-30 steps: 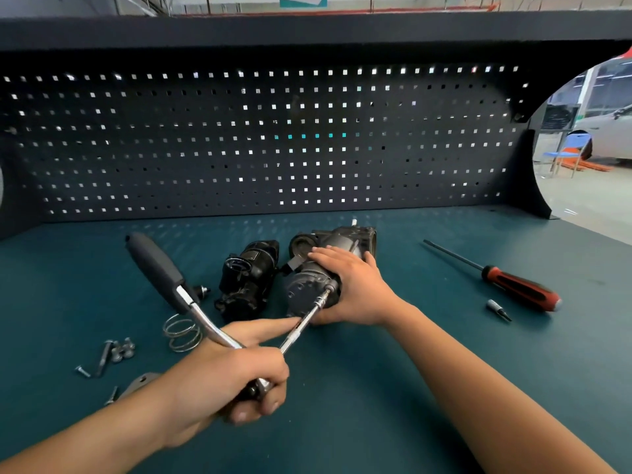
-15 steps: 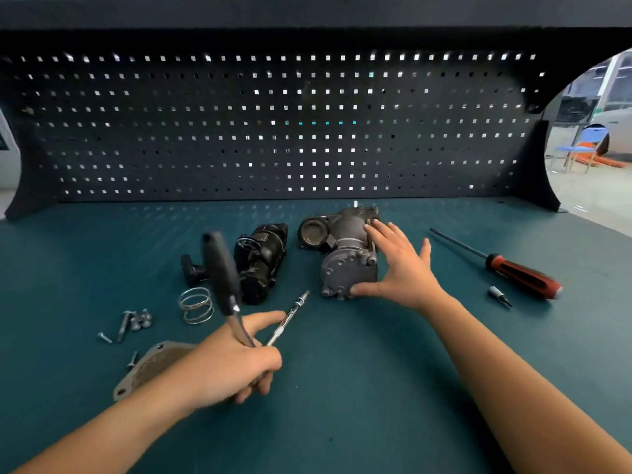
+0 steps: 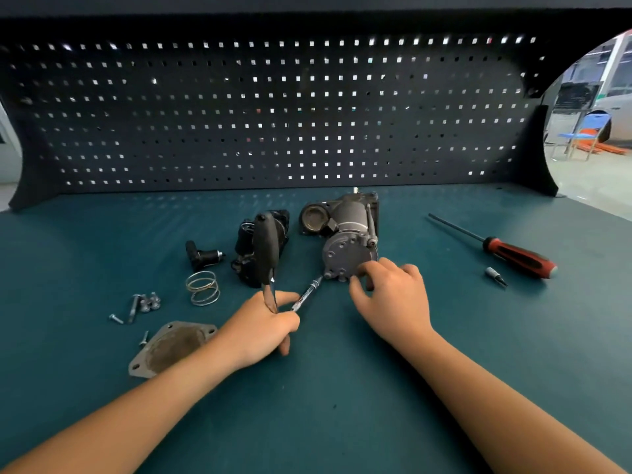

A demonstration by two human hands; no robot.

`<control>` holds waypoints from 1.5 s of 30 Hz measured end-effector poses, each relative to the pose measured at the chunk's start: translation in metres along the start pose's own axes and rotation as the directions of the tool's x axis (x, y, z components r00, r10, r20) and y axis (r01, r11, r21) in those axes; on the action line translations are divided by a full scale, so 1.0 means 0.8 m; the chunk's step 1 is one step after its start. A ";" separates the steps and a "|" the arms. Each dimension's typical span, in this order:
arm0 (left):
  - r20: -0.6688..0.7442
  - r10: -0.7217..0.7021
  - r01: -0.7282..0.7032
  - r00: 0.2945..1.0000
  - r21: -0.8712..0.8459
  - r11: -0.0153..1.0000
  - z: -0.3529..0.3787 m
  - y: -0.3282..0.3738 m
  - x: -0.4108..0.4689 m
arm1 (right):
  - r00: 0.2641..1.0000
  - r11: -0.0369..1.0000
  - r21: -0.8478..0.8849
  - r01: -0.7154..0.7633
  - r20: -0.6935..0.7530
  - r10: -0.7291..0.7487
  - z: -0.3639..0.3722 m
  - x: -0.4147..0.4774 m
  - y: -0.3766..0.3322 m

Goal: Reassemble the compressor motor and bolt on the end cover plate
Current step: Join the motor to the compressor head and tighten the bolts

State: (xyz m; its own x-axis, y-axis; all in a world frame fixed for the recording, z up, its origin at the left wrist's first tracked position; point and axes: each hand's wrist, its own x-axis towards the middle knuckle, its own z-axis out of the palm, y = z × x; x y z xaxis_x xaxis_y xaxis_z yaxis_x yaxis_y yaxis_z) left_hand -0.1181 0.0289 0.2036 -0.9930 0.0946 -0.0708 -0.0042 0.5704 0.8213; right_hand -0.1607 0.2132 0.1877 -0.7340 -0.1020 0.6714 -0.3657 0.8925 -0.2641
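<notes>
The grey compressor motor [image 3: 347, 241] lies on the teal bench with its round end face toward me. My left hand [image 3: 263, 328] grips a ratchet wrench [image 3: 266, 248] near its head, its black handle standing up. The long extension bit [image 3: 306, 295] points at the lower left bolt of the end face. My right hand [image 3: 393, 295] has its fingers curled against the lower right edge of the motor's end. A triangular end cover plate [image 3: 171, 348] lies flat near my left forearm. Loose bolts [image 3: 140, 304] lie to its upper left.
A black motor part [image 3: 249, 248] sits behind the ratchet, with a small black fitting [image 3: 203, 256] and a coil spring [image 3: 203, 289] to its left. A red-handled screwdriver [image 3: 513, 254] and a loose bit [image 3: 496, 276] lie at the right. A perforated panel [image 3: 273, 114] backs the bench.
My right hand came off the motor's side and dropped to the lower edge of its end face. My left hand swung the ratchet upright and brought the extension tip back to the motor.
</notes>
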 end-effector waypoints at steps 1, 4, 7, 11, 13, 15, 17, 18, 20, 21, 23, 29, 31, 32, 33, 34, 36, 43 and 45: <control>-0.002 -0.002 0.002 1.000 -0.023 1.000 0.001 -0.001 0.000 | 0.998 0.999 -0.046 0.007 0.065 -0.004 -0.001 0.000 -0.001; -0.020 -0.025 0.023 0.999 -0.112 0.993 0.001 0.000 0.001 | 0.973 0.995 -0.095 0.043 0.228 -0.021 0.000 0.001 -0.001; -0.023 -0.008 0.006 1.000 -0.064 0.998 0.003 0.000 -0.001 | 0.963 0.997 -0.069 0.044 0.268 -0.024 0.000 0.003 -0.001; -0.037 0.044 -0.040 0.998 0.102 0.994 0.004 -0.004 -0.005 | 0.949 0.986 -0.107 0.130 0.302 -0.093 0.001 0.002 -0.002; -0.058 0.070 -0.061 0.996 0.150 0.987 0.006 -0.004 -0.005 | 0.936 0.982 -0.103 0.159 0.331 -0.117 0.002 0.001 -0.005; -0.069 0.079 -0.067 0.995 0.162 0.985 0.006 -0.003 -0.005 | 0.928 0.979 -0.094 0.179 0.346 -0.136 0.003 0.001 -0.007; -0.070 0.094 -0.080 0.993 0.182 0.980 0.007 -0.003 -0.005 | 0.922 0.976 -0.089 0.198 0.355 -0.155 0.002 0.001 -0.009; -0.070 0.105 -0.089 0.992 0.196 0.977 0.007 -0.003 -0.006 | 0.920 0.974 -0.086 0.209 0.356 -0.166 0.002 0.000 -0.010; -0.076 0.128 -0.106 0.989 0.241 0.965 0.009 -0.004 -0.008 | 0.917 0.970 -0.080 0.230 0.351 -0.188 0.002 -0.001 -0.011; -0.081 0.140 -0.112 0.987 0.277 0.954 0.010 -0.003 -0.008 | 0.916 0.968 -0.076 0.238 0.349 -0.198 0.001 -0.001 -0.013; -0.108 0.174 -0.121 0.979 0.384 0.916 0.013 0.002 -0.009 | 0.912 0.963 -0.068 0.260 0.344 -0.221 -0.001 -0.002 -0.016; -0.129 0.296 -0.126 0.946 0.696 0.707 0.025 0.017 -0.016 | 0.892 0.975 0.025 0.220 0.399 -0.211 0.003 -0.002 -0.021; -0.100 0.320 -0.125 0.942 0.780 0.613 0.030 0.018 -0.013 | 0.883 0.964 0.005 0.268 0.398 -0.247 0.004 0.001 -0.021; -0.081 0.308 -0.120 0.948 0.804 0.582 0.033 0.019 -0.012 | 0.881 0.958 -0.008 0.286 0.397 -0.259 0.003 0.003 -0.021; -0.068 0.299 -0.117 0.952 0.821 0.558 0.035 0.021 -0.011 | 0.875 0.957 -0.018 0.290 0.410 -0.258 0.002 0.005 -0.022; -0.061 0.295 -0.117 0.953 0.828 0.548 0.038 0.023 -0.011 | 0.870 0.958 -0.009 0.286 0.420 -0.256 0.001 0.006 -0.022; -0.074 0.287 -0.118 0.955 0.794 0.597 0.041 0.025 -0.011 | 0.873 0.958 -0.001 0.287 0.412 -0.261 0.001 0.004 -0.021; -0.203 0.219 -0.129 0.954 0.381 0.915 0.034 0.022 -0.016 | 0.918 0.969 0.012 0.248 0.317 -0.239 0.003 -0.003 -0.022; -0.265 0.280 -0.146 0.923 0.432 0.890 0.031 0.017 -0.016 | 0.914 0.968 0.056 0.246 0.318 -0.251 0.003 -0.004 -0.025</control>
State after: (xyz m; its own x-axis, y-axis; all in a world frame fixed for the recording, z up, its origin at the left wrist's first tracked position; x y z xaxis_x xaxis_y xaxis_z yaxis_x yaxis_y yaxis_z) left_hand -0.1027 0.0559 0.2016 -0.9486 0.0306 0.3150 0.1923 0.8461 0.4971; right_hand -0.1519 0.1948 0.1892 -0.7615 -0.4567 0.4600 -0.5664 0.8139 -0.1296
